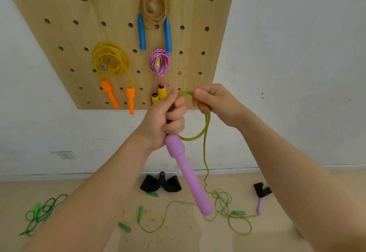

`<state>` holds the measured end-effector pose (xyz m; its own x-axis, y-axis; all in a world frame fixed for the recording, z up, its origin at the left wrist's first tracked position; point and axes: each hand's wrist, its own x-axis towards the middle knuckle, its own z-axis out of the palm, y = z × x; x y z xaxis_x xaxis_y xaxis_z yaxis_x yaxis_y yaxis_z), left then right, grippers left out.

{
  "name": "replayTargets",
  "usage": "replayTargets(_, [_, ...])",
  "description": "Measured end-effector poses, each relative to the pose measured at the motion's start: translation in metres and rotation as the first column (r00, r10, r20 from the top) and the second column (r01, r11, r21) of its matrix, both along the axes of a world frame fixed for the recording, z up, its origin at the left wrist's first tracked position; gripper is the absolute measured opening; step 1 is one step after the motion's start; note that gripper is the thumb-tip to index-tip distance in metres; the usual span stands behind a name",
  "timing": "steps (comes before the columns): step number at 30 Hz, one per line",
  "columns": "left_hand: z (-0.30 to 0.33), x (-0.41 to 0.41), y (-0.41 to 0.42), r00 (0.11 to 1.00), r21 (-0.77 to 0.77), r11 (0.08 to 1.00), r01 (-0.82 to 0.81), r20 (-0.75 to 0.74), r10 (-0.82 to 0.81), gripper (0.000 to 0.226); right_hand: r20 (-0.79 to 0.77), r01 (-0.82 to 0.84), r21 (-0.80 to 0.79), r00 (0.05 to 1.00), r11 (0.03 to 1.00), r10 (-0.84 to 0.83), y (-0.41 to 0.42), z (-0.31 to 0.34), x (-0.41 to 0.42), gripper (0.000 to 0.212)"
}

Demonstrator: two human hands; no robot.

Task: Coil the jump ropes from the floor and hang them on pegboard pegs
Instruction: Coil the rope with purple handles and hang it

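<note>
In the head view, the purple handle (pixel 186 172) is being clenched in the closed left hand (pixel 164 121) while the green rope (pixel 206 130) is being pinched by the right hand (pixel 213 103), and even loops are best being laid beside the left fingers (pixel 176 113), the slack trailing to the floor (pixel 178 238).

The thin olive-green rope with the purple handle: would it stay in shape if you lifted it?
Probably not. The thin olive-green rope sags in a loop between both hands and trails in loose squiggles on the floor, so it looks floppy. The purple plastic handle juts out straight, likely stiff.
</note>
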<state>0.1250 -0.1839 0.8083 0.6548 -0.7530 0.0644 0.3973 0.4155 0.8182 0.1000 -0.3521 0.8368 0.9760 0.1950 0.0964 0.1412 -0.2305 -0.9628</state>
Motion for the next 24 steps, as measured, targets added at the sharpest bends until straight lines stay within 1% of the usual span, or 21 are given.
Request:
replayTargets(2, [0.001, 0.004, 0.011, 1.0, -0.117, 0.993, -0.005, -0.03, 0.002, 0.028, -0.099, -0.057, 0.031, 0.993, 0.998, 0.059, -0.01, -0.006, 0.001, 0.031])
replayTargets(3, [0.0, 0.006, 0.019, 0.999, -0.177, 0.984, -0.018, -0.054, 0.009, 0.027, -0.133, -0.07, -0.025, 0.989, 0.997, 0.066, -0.014, -0.012, 0.002, 0.025])
replayTargets(5, [-0.006, 0.015, 0.036, 0.989, -0.29, 0.955, -0.061, -0.146, 0.019, 0.047, -0.172, -0.046, -0.25, 0.985, 0.967, 0.002, -0.018, -0.027, 0.004, 0.016])
replayTargets(6, [-0.008, 0.018, 0.045, 0.982, -0.329, 0.94, -0.087, -0.189, 0.025, 0.055, -0.193, -0.021, -0.349, 0.98, 0.937, -0.05, -0.017, -0.036, 0.004, 0.016])
replayTargets(7, [-0.01, 0.02, 0.052, 0.974, -0.335, 0.934, -0.127, -0.22, 0.054, 0.06, -0.219, -0.001, -0.427, 0.97, 0.904, -0.102, -0.013, -0.045, 0.004, 0.018])
replayTargets(8, [-0.012, 0.021, 0.057, 0.962, -0.301, 0.936, -0.185, -0.25, 0.11, 0.061, -0.246, -0.001, -0.478, 0.96, 0.878, -0.133, -0.006, -0.052, 0.004, 0.02])
replayTargets(9, [-0.014, 0.023, 0.06, 0.944, -0.228, 0.939, -0.256, -0.269, 0.192, 0.056, -0.269, -0.03, -0.534, 0.954, 0.845, -0.136, 0.003, -0.058, 0.004, 0.024])
replayTargets(10, [-0.014, 0.024, 0.061, 0.922, -0.139, 0.935, -0.327, -0.263, 0.283, 0.049, -0.279, -0.086, -0.616, 0.953, 0.783, -0.116, 0.015, -0.059, 0.004, 0.028])
replayTargets(11, [-0.016, 0.026, 0.063, 0.906, -0.06, 0.925, -0.376, -0.235, 0.353, 0.044, -0.287, -0.157, -0.708, 0.955, 0.689, -0.078, 0.03, -0.058, 0.006, 0.033])
replayTargets(12, [-0.018, 0.028, 0.064, 0.904, 0.001, 0.92, -0.391, -0.188, 0.384, 0.042, -0.316, -0.24, -0.778, 0.948, 0.581, -0.031, 0.046, -0.055, 0.008, 0.035])
replayTargets(14, [-0.022, 0.031, 0.065, 0.928, 0.132, 0.921, -0.366, -0.028, 0.373, 0.043, -0.397, -0.382, -0.832, 0.917, 0.402, 0.051, 0.083, -0.046, 0.011, 0.029])
replayTargets(15, [-0.025, 0.032, 0.067, 0.936, 0.228, 0.908, -0.352, 0.091, 0.34, 0.044, -0.421, -0.423, -0.844, 0.903, 0.331, 0.079, 0.098, -0.043, 0.013, 0.022])
replayTargets(16, [-0.027, 0.034, 0.069, 0.936, 0.342, 0.874, -0.344, 0.204, 0.288, 0.045, -0.431, -0.441, -0.85, 0.897, 0.288, 0.102, 0.111, -0.038, 0.015, 0.013])
replayTargets(17, [-0.03, 0.036, 0.071, 0.932, 0.452, 0.828, -0.332, 0.291, 0.215, 0.045, -0.437, -0.452, -0.841, 0.892, 0.297, 0.12, 0.119, -0.031, 0.018, 0.01])
replayTargets(18, [-0.032, 0.035, 0.073, 0.936, 0.53, 0.796, -0.292, 0.328, 0.125, 0.044, -0.434, -0.46, -0.825, 0.888, 0.328, 0.153, 0.125, -0.023, 0.02, 0.015])
replayTargets(19, [-0.034, 0.036, 0.075, 0.945, 0.573, 0.786, -0.233, 0.325, 0.044, 0.045, -0.401, -0.429, -0.805, 0.903, 0.41, 0.156, 0.127, -0.015, 0.023, 0.021])
replayTargets(20, [-0.036, 0.035, 0.076, 0.951, 0.597, 0.782, -0.181, 0.308, -0.015, 0.049, -0.372, -0.4, -0.794, 0.915, 0.458, 0.156, 0.128, -0.009, 0.026, 0.025])
replayTargets(21, [-0.037, 0.035, 0.078, 0.943, 0.632, 0.754, -0.178, 0.328, -0.052, 0.048, -0.35, -0.378, -0.797, 0.925, 0.472, 0.15, 0.126, -0.004, 0.028, 0.027])
replayTargets(23, [-0.037, 0.037, 0.088, 0.874, 0.708, 0.63, -0.318, 0.477, -0.096, 0.039, -0.303, -0.318, -0.825, 0.947, 0.468, 0.11, 0.117, 0.001, 0.031, 0.03])
replayTargets(24, [-0.039, 0.04, 0.096, 0.856, 0.71, 0.604, -0.363, 0.51, -0.085, 0.039, -0.271, -0.276, -0.837, 0.959, 0.473, 0.08, 0.11, 0.002, 0.031, 0.033])
